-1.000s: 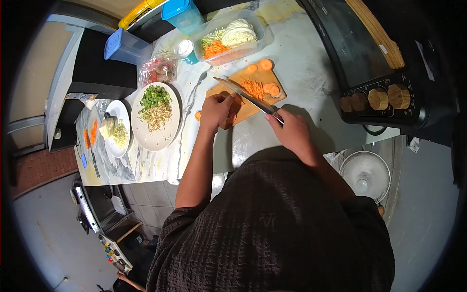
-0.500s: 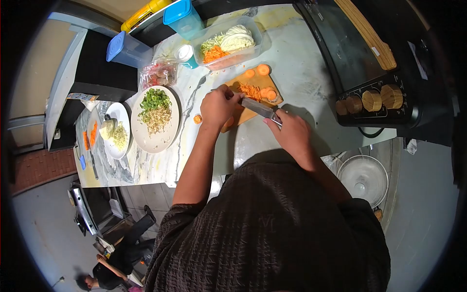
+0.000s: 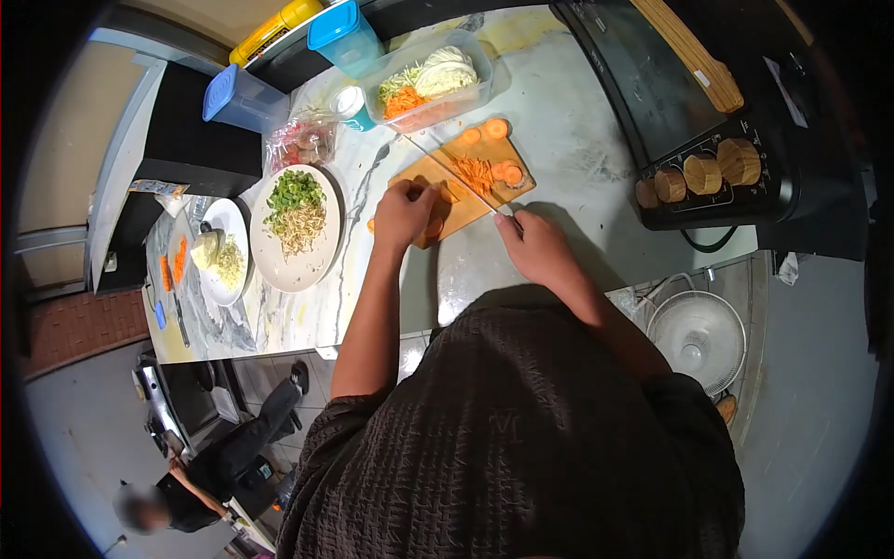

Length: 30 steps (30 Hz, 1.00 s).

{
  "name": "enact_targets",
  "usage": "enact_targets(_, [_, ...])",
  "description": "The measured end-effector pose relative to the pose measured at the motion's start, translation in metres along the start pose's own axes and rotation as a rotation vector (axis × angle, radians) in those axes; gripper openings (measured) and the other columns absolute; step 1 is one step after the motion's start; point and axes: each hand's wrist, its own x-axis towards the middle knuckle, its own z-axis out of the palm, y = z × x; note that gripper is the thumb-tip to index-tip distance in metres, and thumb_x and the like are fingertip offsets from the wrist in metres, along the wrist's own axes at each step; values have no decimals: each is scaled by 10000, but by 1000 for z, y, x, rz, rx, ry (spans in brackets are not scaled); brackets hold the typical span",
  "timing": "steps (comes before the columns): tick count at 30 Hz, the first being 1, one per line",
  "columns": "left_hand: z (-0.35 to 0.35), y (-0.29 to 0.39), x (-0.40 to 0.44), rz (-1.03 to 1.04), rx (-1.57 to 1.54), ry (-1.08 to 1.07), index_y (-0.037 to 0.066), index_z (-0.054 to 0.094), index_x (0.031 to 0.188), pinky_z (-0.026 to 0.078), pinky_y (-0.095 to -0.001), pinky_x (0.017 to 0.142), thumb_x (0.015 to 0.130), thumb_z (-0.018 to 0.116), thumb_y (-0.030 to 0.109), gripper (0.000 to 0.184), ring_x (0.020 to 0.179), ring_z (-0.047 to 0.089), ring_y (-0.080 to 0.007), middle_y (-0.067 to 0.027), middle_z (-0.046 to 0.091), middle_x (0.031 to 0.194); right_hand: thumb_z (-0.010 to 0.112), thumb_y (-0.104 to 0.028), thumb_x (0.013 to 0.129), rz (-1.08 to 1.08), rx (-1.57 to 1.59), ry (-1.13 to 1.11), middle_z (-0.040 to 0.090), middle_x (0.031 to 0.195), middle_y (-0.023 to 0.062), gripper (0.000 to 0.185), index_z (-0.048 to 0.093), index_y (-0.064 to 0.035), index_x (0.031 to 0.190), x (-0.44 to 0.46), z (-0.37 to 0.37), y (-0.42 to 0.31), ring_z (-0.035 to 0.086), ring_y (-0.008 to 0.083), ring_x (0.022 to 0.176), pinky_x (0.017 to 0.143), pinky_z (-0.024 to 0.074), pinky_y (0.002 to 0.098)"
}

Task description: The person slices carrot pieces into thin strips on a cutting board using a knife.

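My right hand (image 3: 533,240) is closed round the handle of a knife (image 3: 453,174), whose blade points up and left across the wooden cutting board (image 3: 456,216). Left of the blade, my left hand (image 3: 406,212) rests over the board's left part with its fingers bent together; what they hold, if anything, is hidden. Shredded carrot (image 3: 473,172) lies right of the blade, beside carrot slices (image 3: 508,172). More carrot slices (image 3: 495,129) sit at the board's far edge. A carrot piece (image 3: 434,227) shows close to my left fingers.
Beyond the board stands a clear container (image 3: 438,111) of shredded vegetables. To the left are a round plate (image 3: 296,276) with greens and sprouts, and an oval plate (image 3: 223,294) with cabbage. An oven (image 3: 689,207) stands right. Another person (image 3: 219,466) is at lower left.
The knife blade has swung from near my left fingers back to a long diagonal over the board. My right hand has shifted slightly left. The other person has come further into view.
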Motion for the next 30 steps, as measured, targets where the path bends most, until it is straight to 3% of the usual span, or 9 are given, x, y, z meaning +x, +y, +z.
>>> enact_targets(2, [2, -5, -4, 4, -27, -134, -6, 704, 915, 521, -345, 713, 824, 678, 362, 380, 757, 686, -257, -168, 703, 845, 457, -390, 952, 10, 21, -8, 640, 827, 274, 464, 599, 40, 852, -1, 4, -1, 606, 468, 842, 783, 459, 530])
enact_targets(4, [4, -4, -5, -24, -65, -147, -13, 706, 904, 514, -330, 677, 825, 687, 332, 354, 710, 675, -224, -143, 705, 809, 444, -384, 954, 20, 41, -18, 640, 839, 281, 467, 600, 46, 861, -1, 9, -2, 604, 473, 859, 795, 459, 528])
enact_targets(6, [5, -1, -5, -49, -161, -186, -29, 707, 863, 464, -274, 576, 831, 714, 271, 302, 596, 585, -133, -87, 680, 733, 439, -367, 953, 41, 101, -61, 635, 861, 297, 459, 598, 56, 871, -1, 14, -1, 598, 482, 880, 811, 457, 528])
enact_targets(10, [4, 5, -7, -58, -164, -222, -36, 694, 823, 460, -296, 531, 849, 678, 262, 300, 533, 580, -146, -88, 653, 641, 436, -370, 953, 17, 69, -71, 630, 889, 309, 464, 596, 59, 883, 3, 25, 4, 595, 485, 904, 820, 454, 532])
enact_targets(12, [5, 8, -8, -98, -284, -277, -42, 676, 771, 398, -275, 444, 864, 670, 236, 293, 443, 505, -109, -54, 591, 559, 442, -382, 963, 22, 79, -65, 624, 840, 284, 464, 577, 47, 847, 5, 27, 5, 591, 471, 857, 754, 450, 510])
enact_targets(15, [5, 11, -8, -106, -317, -266, -34, 659, 734, 351, -264, 399, 878, 655, 214, 286, 400, 457, -90, -32, 557, 529, 432, -395, 965, 30, 54, -78, 627, 852, 280, 474, 572, 41, 841, 7, 29, 5, 590, 472, 871, 762, 448, 513])
enact_targets(30, [1, 19, -5, -184, -337, -313, -12, 605, 641, 349, -279, 404, 856, 679, 162, 287, 419, 463, -110, -39, 532, 532, 389, -401, 986, 25, 80, -90, 628, 882, 281, 464, 554, 26, 912, 6, 29, -4, 586, 474, 895, 777, 438, 535])
